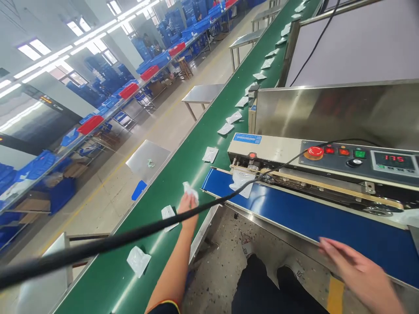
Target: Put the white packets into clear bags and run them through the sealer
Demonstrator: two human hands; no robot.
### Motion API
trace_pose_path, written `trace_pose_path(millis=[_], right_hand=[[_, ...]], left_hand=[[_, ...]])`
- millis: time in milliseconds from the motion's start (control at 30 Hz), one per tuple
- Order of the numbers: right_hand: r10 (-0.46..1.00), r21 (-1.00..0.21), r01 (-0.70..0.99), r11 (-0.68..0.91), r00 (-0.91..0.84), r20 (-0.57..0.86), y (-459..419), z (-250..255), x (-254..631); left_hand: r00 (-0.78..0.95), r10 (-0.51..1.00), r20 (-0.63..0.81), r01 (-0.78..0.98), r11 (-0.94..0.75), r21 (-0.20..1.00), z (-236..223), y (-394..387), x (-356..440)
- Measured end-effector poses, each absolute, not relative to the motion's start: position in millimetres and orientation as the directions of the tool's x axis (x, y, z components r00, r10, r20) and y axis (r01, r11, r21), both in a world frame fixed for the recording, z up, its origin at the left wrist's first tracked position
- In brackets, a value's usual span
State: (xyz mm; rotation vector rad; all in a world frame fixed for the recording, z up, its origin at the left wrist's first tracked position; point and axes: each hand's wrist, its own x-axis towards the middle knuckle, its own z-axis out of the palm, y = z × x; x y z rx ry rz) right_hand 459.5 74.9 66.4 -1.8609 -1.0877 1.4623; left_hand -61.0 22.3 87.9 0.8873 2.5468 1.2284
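Note:
Over the green conveyor belt (183,168), my left hand (187,204) is closed on a small white plastic pouch (190,190). One white pouch (169,217) lies on the belt close to that wrist, and another (139,261) rests nearer to me. My right hand (363,272) is open with fingers stretched out and holds nothing, at the front edge of the blue belt (294,211) of a band sealer (278,150). At the sealer's left end, a white pouch (242,182) lies on the blue belt with its upper edge at the sealing bands.
A black cable (114,242) hangs across the view in front of the belts. More white pouches (225,128) line the green belt farther away. The control panel (393,160) reads 175. Metal side tables (149,161) stand left of the conveyor, with red bins (91,125) beyond.

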Motion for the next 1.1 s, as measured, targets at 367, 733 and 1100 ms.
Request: trace_pose_path(millis=[367, 733, 1100], right_hand=[[0.902, -0.916, -0.183, -0.358, -0.321, -0.288, 118.2, 146.5, 365.8], [0.969, -0.979, -0.041, -0.200, 0.137, -0.204, 106.2, 142.0, 480.5], [0.676, -0.872, -0.315, -0.374, 0.551, -0.489, 135.9, 50.5, 589.8]], left_hand=[[0.118, 0.924, 0.364, 0.410, -0.379, 0.830, 142.3, 53.8, 189.0], [-0.111, 0.977, -0.180, -0.155, 0.162, 0.975, 116.9, 118.4, 330.6], [-0.048, 0.923, -0.381, 0.085, 0.384, 0.919, 58.6, 177.4, 426.4]])
